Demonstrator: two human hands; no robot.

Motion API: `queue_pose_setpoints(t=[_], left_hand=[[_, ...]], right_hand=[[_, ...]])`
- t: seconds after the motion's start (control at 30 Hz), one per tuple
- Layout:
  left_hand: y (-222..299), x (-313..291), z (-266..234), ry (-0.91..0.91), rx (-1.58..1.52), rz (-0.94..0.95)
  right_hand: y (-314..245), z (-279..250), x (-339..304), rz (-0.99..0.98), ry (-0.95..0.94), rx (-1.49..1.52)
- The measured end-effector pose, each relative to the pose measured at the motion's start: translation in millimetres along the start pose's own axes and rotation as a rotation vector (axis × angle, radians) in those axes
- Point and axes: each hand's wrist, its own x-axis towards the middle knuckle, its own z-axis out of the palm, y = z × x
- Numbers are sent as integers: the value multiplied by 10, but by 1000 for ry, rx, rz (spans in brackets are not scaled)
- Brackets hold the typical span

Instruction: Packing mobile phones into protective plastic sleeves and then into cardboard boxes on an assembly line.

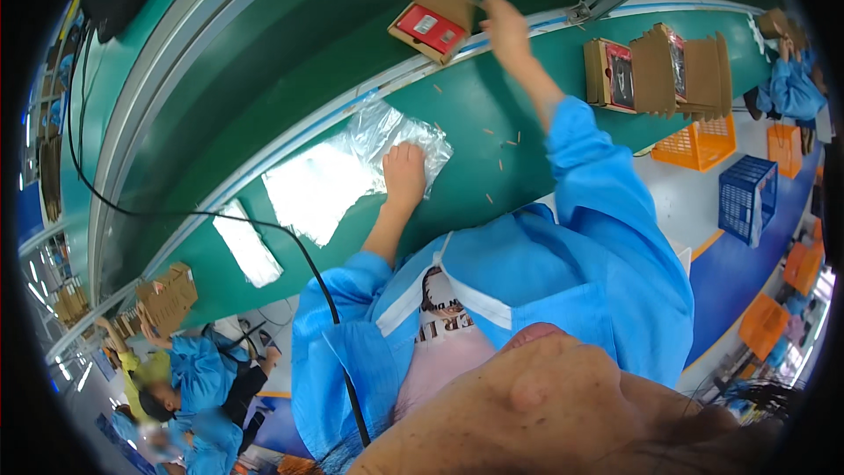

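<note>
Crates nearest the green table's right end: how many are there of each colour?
Orange crates: 2
Blue crate: 1
Total: 3
Orange things farther down the floor are too blurred to count.

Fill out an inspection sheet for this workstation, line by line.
Surface: green bench beside a conveyor.
Job's things: stack of clear plastic bags; open cardboard box with red insert.
Clutter: small brown scraps scattered on the bench.
Hands: left hand pressed flat on the bags; right hand gripping the box's flap.
Cables: black cable crossing the bench.
Surroundings: more boxes, orange crate, blue crate, co-workers in blue coats.
</note>
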Motion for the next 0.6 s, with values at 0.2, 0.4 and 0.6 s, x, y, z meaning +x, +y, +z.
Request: queue_pose_setpoints(t=[0.2,0.4,0.6], left_hand=[[77,75,-20,55,6,38],[210,133,-147,-11,-82,85],[59,-28,-28,73,-70,-1]], right_hand=[[426,-390,-404,320,-130,138],[608,301,-63,-42,-153,-197],[-273,-241,-422,-385,-153,-367]])
